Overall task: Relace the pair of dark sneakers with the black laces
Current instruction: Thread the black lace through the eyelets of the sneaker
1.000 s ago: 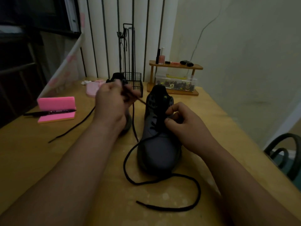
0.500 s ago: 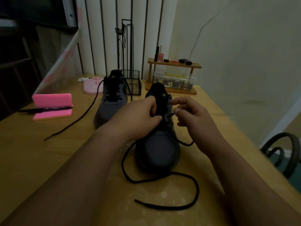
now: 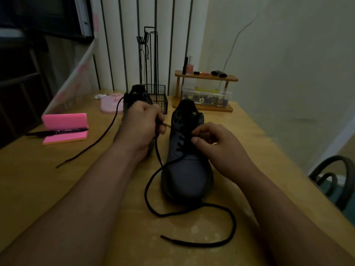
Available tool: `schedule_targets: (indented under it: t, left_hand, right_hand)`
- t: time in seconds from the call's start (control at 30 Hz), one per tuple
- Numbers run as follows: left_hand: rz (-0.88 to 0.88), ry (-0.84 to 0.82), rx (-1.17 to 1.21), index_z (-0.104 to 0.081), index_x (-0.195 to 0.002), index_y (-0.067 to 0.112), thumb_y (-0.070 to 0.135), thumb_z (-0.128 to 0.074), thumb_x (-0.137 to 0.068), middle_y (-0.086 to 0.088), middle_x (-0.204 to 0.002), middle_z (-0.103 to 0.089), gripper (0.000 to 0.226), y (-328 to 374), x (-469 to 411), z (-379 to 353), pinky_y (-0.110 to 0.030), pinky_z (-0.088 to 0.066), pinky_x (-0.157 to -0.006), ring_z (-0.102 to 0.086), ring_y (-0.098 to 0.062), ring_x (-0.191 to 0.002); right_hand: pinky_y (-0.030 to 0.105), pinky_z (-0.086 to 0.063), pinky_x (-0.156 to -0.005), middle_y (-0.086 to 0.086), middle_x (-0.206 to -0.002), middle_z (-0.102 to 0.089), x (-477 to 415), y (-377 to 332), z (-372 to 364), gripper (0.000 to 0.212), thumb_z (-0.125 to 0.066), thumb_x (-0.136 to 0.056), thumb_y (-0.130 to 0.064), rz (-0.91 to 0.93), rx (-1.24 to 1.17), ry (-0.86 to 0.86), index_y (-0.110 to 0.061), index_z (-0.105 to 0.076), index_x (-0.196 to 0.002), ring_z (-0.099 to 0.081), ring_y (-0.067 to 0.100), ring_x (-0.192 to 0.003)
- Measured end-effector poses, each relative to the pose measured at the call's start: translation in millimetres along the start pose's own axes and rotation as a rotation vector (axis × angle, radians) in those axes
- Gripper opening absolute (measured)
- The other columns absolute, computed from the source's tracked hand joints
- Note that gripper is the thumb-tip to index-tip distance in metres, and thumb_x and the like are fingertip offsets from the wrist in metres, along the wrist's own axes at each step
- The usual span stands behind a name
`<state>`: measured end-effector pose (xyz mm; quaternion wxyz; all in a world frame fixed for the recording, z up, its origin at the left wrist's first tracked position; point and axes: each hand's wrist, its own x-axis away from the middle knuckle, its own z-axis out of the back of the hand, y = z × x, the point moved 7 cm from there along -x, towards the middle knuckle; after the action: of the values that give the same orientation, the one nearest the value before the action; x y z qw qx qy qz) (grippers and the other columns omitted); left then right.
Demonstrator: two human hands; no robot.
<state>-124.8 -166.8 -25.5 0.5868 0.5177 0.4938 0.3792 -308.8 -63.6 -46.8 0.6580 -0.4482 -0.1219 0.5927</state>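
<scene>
The near dark sneaker [image 3: 187, 169] stands upright on the wooden surface [image 3: 38, 179], toe toward the camera, between the two forearms. Its black lace [image 3: 145, 191] is seen crossing the lower eyelets. One length is led up along the left side of the shoe to the left hand [image 3: 142, 123], where it is pinched between thumb and curled fingers with the tip projecting to the right. The other length lies in a loose loop on the surface in front of the toe. The right hand [image 3: 217, 144] is set on the right eyelet row, thumb and curled forefinger closed on the upper. The hands are held apart, one on either side of the tongue. The second sneaker [image 3: 137, 95] stands behind the left hand, largely hidden by it, with the second lace [image 3: 92, 145] trailing leftward across the surface. Further left, a pink foam block [image 3: 64, 121] carrying a black marker [image 3: 57, 132] is noted. A wire basket [image 3: 157, 98] and a small wooden shelf [image 3: 206, 77] stand at the far edge.
</scene>
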Motion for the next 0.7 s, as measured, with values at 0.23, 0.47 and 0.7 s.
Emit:
schedule_targets:
  t: [0.23,0.47,0.7]
  left_hand:
    - [-0.185,-0.378,-0.844,-0.061,-0.091,0.023,0.063,-0.065,-0.092,0.001,-0.089,-0.064,0.041,-7,14,-30,-0.041,-0.053,-0.071,-0.061,-0.016,-0.083]
    - [-0.257,-0.341,-0.627,-0.059,-0.085,0.014,0.037,-0.058,-0.105,-0.002,-0.082,-0.063,0.031,0,15,-34,-0.036,-0.047,-0.061,-0.060,-0.012,-0.071]
    - [0.017,0.126,0.058,-0.059,-0.096,0.015,0.029,-0.049,-0.109,-0.002,-0.085,-0.069,0.022,-10,-3,10,-0.030,-0.050,-0.062,-0.069,-0.014,-0.073]
  right_hand:
    - [0.025,-0.050,-0.082,-0.008,-0.101,-0.070,3,6,9,0.030,-0.045,-0.102,-0.020,-0.130,-0.333,-0.012,-0.034,-0.069,-0.113,-0.065,0.004,-0.095]
    - [0.023,-0.054,-0.088,-0.007,-0.116,-0.064,9,8,-5,0.060,-0.082,-0.086,-0.047,-0.100,-0.284,-0.214,-0.039,-0.049,-0.136,-0.064,-0.002,-0.105]
    - [0.031,-0.054,-0.093,-0.009,-0.120,-0.058,10,8,-8,0.076,-0.088,-0.079,-0.042,-0.066,-0.146,-0.216,-0.047,-0.040,-0.137,-0.060,0.000,-0.108]
